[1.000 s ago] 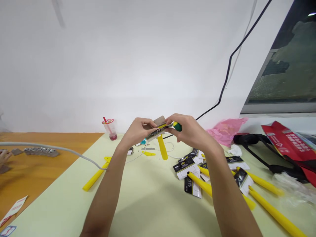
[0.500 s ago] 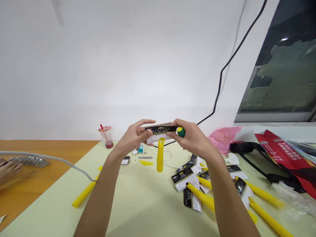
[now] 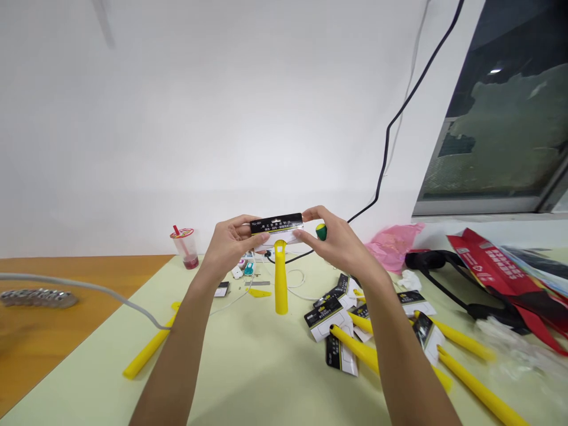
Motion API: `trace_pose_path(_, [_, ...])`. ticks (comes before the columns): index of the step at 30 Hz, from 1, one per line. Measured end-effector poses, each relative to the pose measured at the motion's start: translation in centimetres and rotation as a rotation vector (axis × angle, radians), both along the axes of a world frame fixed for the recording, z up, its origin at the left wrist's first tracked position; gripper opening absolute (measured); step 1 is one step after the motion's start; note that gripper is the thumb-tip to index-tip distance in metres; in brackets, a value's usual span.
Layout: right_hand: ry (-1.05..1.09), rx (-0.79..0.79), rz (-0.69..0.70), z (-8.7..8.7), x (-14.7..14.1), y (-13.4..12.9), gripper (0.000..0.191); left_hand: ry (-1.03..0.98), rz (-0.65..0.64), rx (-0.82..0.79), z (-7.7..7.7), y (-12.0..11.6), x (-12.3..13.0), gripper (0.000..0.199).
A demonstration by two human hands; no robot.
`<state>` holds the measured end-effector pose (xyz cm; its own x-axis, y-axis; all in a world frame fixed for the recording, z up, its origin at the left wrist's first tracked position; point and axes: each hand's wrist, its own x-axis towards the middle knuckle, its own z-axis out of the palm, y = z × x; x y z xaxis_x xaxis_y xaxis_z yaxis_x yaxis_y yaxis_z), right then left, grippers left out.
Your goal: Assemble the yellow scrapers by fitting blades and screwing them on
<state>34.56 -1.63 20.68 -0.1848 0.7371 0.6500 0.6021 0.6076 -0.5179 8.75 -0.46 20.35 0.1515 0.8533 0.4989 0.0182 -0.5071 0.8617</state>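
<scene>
Between my two hands is a black-and-white printed packaging card (image 3: 276, 228) wrapped across the head of a yellow-handled tool, whose head is hidden behind it. The yellow handle (image 3: 281, 278) hangs straight down below the card, above the table. My left hand (image 3: 231, 242) pinches the card's left end, thumb on the front. At the opposite end, my right hand (image 3: 331, 239) grips it, thumb near the lower right corner. A green-and-yellow rounded end (image 3: 321, 231), perhaps of a screwdriver handle, shows against my right hand; the rest of it is hidden.
Several carded yellow-handled tools (image 3: 359, 349) lie piled at right. One uncarded yellow handle (image 3: 146, 355) lies at left. A drink cup (image 3: 185, 248) stands at the back, near small items and a white cable. Right are a pink bag (image 3: 394, 244), headphones (image 3: 448, 278) and a red package (image 3: 497, 272).
The card has turned to face me more squarely and flatter, the thumbs shifting along its lower edge. The view has swung slightly right. Another person's hand at the far left has gone out of view.
</scene>
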Motion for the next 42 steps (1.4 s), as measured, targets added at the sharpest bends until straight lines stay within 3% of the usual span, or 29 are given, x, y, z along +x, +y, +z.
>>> trace_pose_path(4, [-0.003, -0.037, 0.025, 0.1, 0.3, 0.1, 0.025, -0.025, -0.02, 0.019, -0.2, 0.4, -0.1, 0.049])
trace_pose_path(8, [-0.025, -0.063, 0.005, 0.4, 0.5, -0.2, 0.03, 0.02, -0.062, 0.005, -0.2, 0.6, -0.2, 0.05])
trace_pose_path(12, [-0.132, -0.14, 0.052, 0.7, 0.8, -0.6, 0.022, 0.276, -0.137, -0.048, -0.2, 0.4, -0.4, 0.046])
trace_pose_path(17, [-0.321, -0.405, 0.126, 0.6, 1.1, -0.7, 0.015, 0.623, -0.324, -0.103, -1.0, 0.7, 0.3, 0.028])
trace_pose_path(22, [-0.534, -0.745, 0.118, -0.7, 1.0, 0.8, 0.014, 0.789, -0.607, -0.218, -4.5, 3.4, 2.8, 0.036])
trace_pose_path(28, [-0.637, -0.928, 0.062, -2.9, 0.9, 3.8, 0.013, 0.798, -0.74, -0.469, -9.6, 6.1, 5.1, 0.056])
trace_pose_path(36, [-0.633, -0.968, 0.028, -4.3, 1.2, 5.5, 0.009, 0.86, -0.828, -0.603, -12.8, 7.6, 5.7, 0.064])
trace_pose_path(42, [-0.501, -0.913, 0.006, -3.6, 2.0, 5.2, 0.024, 0.966, -0.748, -0.584, -14.5, 8.0, 6.7, 0.063])
